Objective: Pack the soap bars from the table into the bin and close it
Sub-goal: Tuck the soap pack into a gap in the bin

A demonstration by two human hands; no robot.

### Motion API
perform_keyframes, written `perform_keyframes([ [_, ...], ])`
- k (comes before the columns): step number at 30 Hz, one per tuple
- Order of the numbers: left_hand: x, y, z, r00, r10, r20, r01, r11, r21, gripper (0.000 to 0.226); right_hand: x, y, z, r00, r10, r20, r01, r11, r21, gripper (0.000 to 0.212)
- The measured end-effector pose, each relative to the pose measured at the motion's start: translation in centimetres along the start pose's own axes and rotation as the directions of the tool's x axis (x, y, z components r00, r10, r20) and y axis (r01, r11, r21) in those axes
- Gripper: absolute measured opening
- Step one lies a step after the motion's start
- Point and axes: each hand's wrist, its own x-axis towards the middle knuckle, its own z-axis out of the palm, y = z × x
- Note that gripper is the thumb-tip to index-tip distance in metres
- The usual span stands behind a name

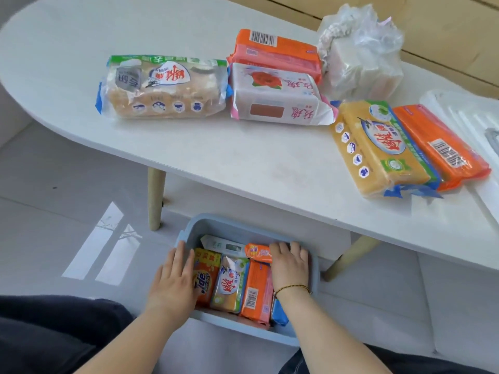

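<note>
1. A white oval counter (189,147) is standing on a grey tiled floor (67,184), with sunlight patching the tiles on the left.
2. A pale blue bin (229,225) is sitting on the floor just in front of the counter, partly under its edge, lid off.
3. Inside, soap bars are lying side by side with their long axes running away from the person: an orange-yellow Tide one (206,276), a green-and-yellow one (229,284), an orange one with a barcode (255,290). A small orange bar (258,252) is lying crosswise at the far end.
4. The left hand (172,282) is resting flat and open on the Tide bar, holding nothing.
5. The right hand (290,265) is pressing open-palmed on the bars at the bin's right side, fingers spread, not gripping either.
6. Up on the counter, more packs are waiting: a clear-wrapped multi-pack (164,87) lying lengthwise left to right, a pink rose pack (278,95), an orange pack (278,52), and a yellow pack (378,149) beside another orange one (440,147), both angled diagonally.
</note>
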Motion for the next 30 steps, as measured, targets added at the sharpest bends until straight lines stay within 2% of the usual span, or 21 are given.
perform_keyframes([
  [7, 0.4, -0.3, 1.0, 1.000, -0.005, 0.012, 0.004, 0.997, 0.078, 0.071, 0.4, -0.4, 2.9, 0.999, 0.040, -0.004, -0.038, 0.979, 0.201, 0.052],
  [10, 0.4, -0.1, 1.0, 1.000, -0.015, 0.015, 0.013, 0.997, 0.082, 0.070, -0.1, -0.6, 3.3, 0.997, 0.056, -0.050, -0.045, 0.979, 0.200, 0.058],
  [13, 0.4, 0.1, 0.9, 1.000, -0.021, 0.016, 0.020, 0.998, 0.065, 0.069, -1.4, -1.0, 3.9, 0.980, 0.195, -0.040, -0.181, 0.957, 0.226, 0.063],
  [15, 0.4, 0.1, 0.9, 1.000, -0.023, 0.019, 0.022, 0.998, 0.053, 0.069, -2.3, -1.2, 4.3, 0.967, 0.251, 0.049, -0.256, 0.937, 0.238, 0.067],
  [17, 0.5, 0.2, 1.0, 1.000, -0.017, 0.017, 0.016, 0.999, 0.048, 0.070, -2.4, -1.3, 4.5, 0.960, 0.238, 0.148, -0.265, 0.943, 0.203, 0.075],
  [20, 0.5, 0.1, 0.9, 1.000, -0.004, 0.021, 0.003, 0.998, 0.058, 0.071, -1.5, -1.0, 4.1, 0.950, 0.186, 0.251, -0.223, 0.966, 0.129, 0.082],
  [24, 0.4, -0.2, 1.0, 1.000, -0.001, 0.031, -0.002, 0.997, 0.078, 0.073, -1.3, -0.2, 4.2, 0.904, 0.185, 0.386, -0.214, 0.976, 0.032, 0.089],
  [30, 0.7, 0.0, 1.2, 1.000, -0.004, 0.026, 0.002, 0.994, 0.108, 0.072, 0.3, 0.3, 4.1, 0.864, 0.159, 0.477, -0.118, 0.986, -0.115, 0.092],
])
